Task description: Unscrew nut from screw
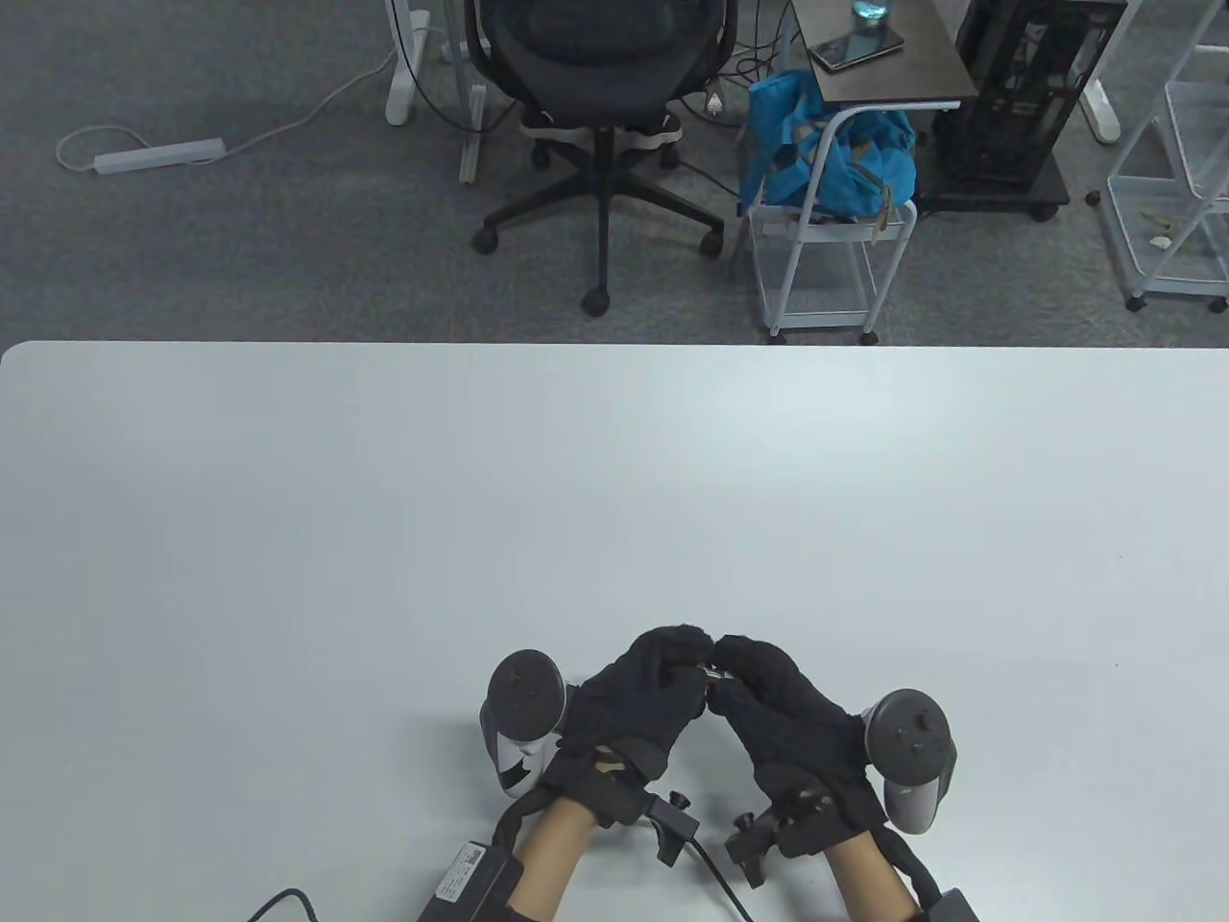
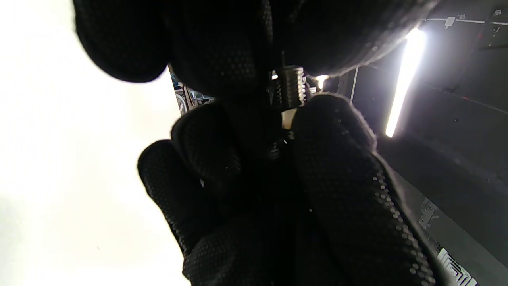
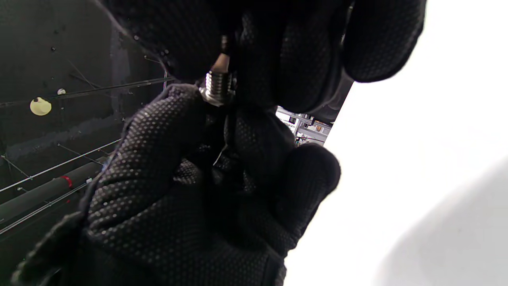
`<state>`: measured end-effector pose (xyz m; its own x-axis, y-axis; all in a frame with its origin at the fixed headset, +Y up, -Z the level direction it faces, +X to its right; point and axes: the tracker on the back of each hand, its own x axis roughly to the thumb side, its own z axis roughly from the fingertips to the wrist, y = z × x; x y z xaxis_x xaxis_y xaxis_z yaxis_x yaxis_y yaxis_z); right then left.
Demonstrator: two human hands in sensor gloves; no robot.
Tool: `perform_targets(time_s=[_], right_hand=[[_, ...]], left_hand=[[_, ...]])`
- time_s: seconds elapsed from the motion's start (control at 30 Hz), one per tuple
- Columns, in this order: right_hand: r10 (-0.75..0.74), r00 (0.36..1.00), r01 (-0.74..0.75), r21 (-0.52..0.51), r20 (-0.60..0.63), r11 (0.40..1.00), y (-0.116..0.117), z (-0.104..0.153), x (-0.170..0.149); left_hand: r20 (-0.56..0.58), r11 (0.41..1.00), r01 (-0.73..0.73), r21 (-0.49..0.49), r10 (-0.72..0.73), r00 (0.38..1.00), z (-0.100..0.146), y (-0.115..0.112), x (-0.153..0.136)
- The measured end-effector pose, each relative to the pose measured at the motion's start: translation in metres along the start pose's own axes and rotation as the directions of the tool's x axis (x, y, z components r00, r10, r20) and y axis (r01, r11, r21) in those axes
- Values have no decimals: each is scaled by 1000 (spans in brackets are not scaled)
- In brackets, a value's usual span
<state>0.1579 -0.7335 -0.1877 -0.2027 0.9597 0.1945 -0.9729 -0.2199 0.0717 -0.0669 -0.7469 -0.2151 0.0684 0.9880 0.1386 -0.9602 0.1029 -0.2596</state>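
Observation:
My two black-gloved hands meet fingertip to fingertip low in the middle of the table view, just above the white table (image 1: pixel 614 499). Between them is a small silver threaded screw (image 1: pixel 715 675). My left hand (image 1: pixel 691 665) pinches one end and my right hand (image 1: pixel 732 665) pinches the other. In the left wrist view a short stretch of bare thread (image 2: pixel 289 88) shows between the fingers. In the right wrist view the thread (image 3: pixel 217 83) ends in a wider silver rim by the left thumb (image 3: pixel 170 119). I cannot tell whether that rim is the nut; the fingertips hide the rest.
Beyond the table's far edge stand a black office chair (image 1: pixel 600 86), a white cart with a blue bag (image 1: pixel 826 163) and a white shelf rack (image 1: pixel 1176 173). A cable (image 1: pixel 278 903) lies at the near edge by my left forearm.

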Motion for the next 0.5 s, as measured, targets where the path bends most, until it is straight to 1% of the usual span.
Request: perform_targets(time_s=[0.3, 0.5], right_hand=[[16, 1000, -16, -12, -4, 1000, 1, 0, 0], [9, 1000, -9, -2, -25, 1000, 2, 1, -1]], left_hand=[[-8, 1000, 9, -3, -9, 1000, 0, 0, -1], [1, 1000, 8, 17, -8, 1000, 0, 0, 0]])
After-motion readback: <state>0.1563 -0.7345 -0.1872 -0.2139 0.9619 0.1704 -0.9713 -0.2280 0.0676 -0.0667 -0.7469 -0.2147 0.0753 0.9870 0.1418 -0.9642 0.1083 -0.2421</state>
